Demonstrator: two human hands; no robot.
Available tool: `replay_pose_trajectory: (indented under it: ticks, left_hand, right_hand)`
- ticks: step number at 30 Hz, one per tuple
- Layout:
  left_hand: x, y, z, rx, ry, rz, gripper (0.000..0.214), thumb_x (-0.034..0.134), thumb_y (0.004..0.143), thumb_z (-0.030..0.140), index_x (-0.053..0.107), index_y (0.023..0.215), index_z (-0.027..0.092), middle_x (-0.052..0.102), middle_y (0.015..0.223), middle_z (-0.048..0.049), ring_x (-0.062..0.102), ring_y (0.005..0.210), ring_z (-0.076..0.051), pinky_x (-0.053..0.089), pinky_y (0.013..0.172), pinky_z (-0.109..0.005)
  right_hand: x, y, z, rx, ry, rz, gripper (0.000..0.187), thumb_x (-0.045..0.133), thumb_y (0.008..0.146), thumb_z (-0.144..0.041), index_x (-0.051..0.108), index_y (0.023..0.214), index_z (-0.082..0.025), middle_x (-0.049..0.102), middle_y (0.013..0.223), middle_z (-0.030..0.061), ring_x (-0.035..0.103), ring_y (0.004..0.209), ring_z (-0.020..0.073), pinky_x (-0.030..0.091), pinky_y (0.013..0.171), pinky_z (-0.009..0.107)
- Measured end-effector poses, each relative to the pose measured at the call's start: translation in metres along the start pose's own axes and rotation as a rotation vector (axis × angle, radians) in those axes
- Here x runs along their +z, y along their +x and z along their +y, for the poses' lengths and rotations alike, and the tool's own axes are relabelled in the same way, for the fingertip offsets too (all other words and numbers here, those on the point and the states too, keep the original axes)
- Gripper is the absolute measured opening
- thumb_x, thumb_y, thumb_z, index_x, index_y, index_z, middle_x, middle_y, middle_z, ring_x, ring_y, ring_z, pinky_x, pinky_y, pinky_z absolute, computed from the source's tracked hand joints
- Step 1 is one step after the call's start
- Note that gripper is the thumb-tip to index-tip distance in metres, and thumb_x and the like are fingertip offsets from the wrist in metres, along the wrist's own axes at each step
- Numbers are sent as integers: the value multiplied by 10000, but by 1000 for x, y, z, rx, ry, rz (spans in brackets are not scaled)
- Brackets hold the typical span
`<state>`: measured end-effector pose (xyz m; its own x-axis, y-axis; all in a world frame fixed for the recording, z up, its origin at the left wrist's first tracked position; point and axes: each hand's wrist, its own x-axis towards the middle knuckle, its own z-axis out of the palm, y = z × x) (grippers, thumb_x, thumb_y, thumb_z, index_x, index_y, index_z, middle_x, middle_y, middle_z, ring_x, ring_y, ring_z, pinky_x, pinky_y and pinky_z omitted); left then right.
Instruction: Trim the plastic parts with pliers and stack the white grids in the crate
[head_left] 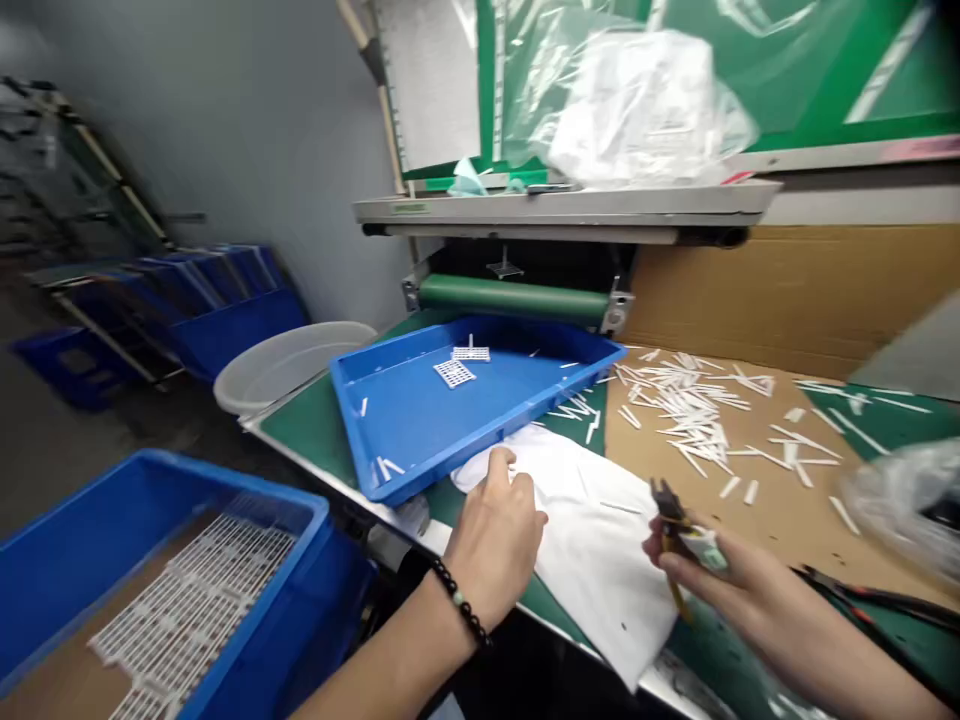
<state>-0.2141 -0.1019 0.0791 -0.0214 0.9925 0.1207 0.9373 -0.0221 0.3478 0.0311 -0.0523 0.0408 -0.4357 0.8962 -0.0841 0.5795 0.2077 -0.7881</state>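
My right grip (724, 590) is closed on yellow-handled side cutters (673, 540), their tips angled toward the upper left. My left grip (499, 535), open, rests on a white sheet (600, 560), just below a blue tray (450, 462).

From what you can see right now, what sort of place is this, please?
It looks like a small factory workstation for hand-finishing plastic parts. The signs are the blue plastic trays, the heap of small white plastic strips on cardboard, and the yellow-handled cutters in the right hand.
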Motion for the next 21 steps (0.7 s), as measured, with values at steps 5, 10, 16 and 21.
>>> replay_pose_trajectory:
  ticks: [5,10,16,21]
  left_hand:
    - [20,25,10,49,-171,-170,480,610,799,418,581,1189,140,438,1377,-147,612,1072,-289,499,947,-422]
    - [31,28,-9,23,-256,-272,795,723,662,502,497,1335,145,368,1466,-148,428,1308,-311,387,1083,-405]
    - [43,26,-13,-19,-195,-146,624,726,674,395,584,1242,179,441,1430,-136,453,1293,-323,412,1062,-467]
    - [33,13,-19,26,-304,52,608,737,692,397,570,1251,224,477,1407,-129,657,934,-237,588,792,-361]
  right_hand:
    - [-17,17,-4,35,-204,-45,216,429,924,-372,540,1046,-232,666,986,59,616,899,246,446,716,305]
    - [-11,57,7,-43,-625,-26,167,418,901,-189,492,1050,-199,628,879,83,590,752,243,301,579,292]
    - [-8,74,7,-123,-814,-101,226,418,832,-58,488,1002,-189,604,862,83,574,720,221,225,540,285]
    - [-50,75,13,90,-802,133,127,426,928,-286,496,1000,-208,626,794,61,566,623,219,257,506,272]
